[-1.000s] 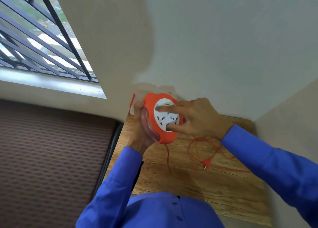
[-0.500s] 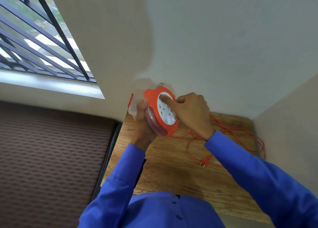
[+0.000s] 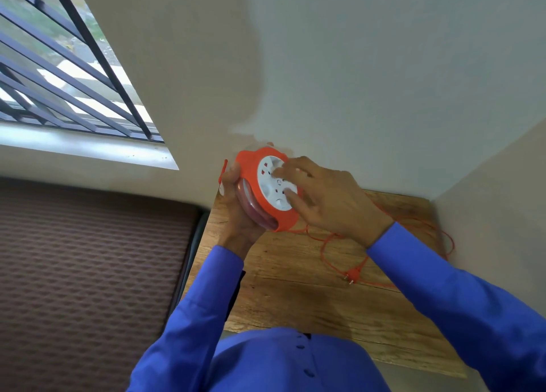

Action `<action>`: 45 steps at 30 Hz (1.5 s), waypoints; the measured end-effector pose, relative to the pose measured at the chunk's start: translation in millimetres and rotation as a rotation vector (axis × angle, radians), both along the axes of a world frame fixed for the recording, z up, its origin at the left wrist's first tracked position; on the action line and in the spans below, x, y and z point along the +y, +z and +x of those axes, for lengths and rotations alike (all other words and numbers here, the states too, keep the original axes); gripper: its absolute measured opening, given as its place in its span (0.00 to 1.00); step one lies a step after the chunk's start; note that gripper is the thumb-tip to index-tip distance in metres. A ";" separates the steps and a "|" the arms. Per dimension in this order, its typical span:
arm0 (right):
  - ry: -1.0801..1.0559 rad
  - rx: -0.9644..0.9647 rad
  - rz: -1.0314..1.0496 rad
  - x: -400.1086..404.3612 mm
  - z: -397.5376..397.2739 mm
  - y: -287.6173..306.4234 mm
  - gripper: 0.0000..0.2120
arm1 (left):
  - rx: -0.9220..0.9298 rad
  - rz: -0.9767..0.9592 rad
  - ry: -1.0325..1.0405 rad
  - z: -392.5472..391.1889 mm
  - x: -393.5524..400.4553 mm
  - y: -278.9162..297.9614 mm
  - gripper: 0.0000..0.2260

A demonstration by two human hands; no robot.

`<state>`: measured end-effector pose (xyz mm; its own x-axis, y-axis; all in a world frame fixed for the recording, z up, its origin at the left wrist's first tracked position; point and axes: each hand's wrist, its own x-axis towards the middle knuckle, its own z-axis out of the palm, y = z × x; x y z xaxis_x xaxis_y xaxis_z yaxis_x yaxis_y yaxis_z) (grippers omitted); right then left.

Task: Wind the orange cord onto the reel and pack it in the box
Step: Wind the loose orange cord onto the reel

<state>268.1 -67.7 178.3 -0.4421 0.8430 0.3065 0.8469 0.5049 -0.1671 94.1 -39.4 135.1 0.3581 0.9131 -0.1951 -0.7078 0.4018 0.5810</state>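
The reel (image 3: 267, 193) is sitting upright in the air above the far left corner of the desk (image 3: 298, 291), close to the wall (image 3: 354, 81). It is showing an orange rim, a white socket face with small red marks, and a clear side through which dark windings are showing. The left hand (image 3: 236, 214) is gripping it from the left, fingers curled round the rim and clear side. The right hand (image 3: 331, 198) is lying over the white face, its fingers (image 3: 291, 198) spread and pressing on the sockets rather than closing round anything. The cord (image 3: 331, 245) is trailing from the reel's lower edge and lying in loose loops on the desk toward the right wall, with its plug (image 3: 353, 275) resting on the wood near the right sleeve (image 3: 461, 303). The desk is fitting into a corner, walled at the back and the right; its left edge is running beside a patterned brown surface (image 3: 88, 273), and its near part is lying open in front of the person. No box is showing.
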 end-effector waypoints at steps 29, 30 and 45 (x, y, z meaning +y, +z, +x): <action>-0.496 0.321 -0.312 23.1 -14.7 3.0 0.37 | 0.035 0.209 -0.087 5.4 -9.0 -9.7 0.28; -0.522 0.361 -0.366 23.7 -14.1 2.6 0.38 | 0.073 0.250 -0.093 5.1 -9.1 -7.6 0.26; 0.070 0.093 -0.027 -5.3 7.9 -3.1 0.20 | -0.068 0.096 -0.096 -3.3 -5.8 -2.9 0.47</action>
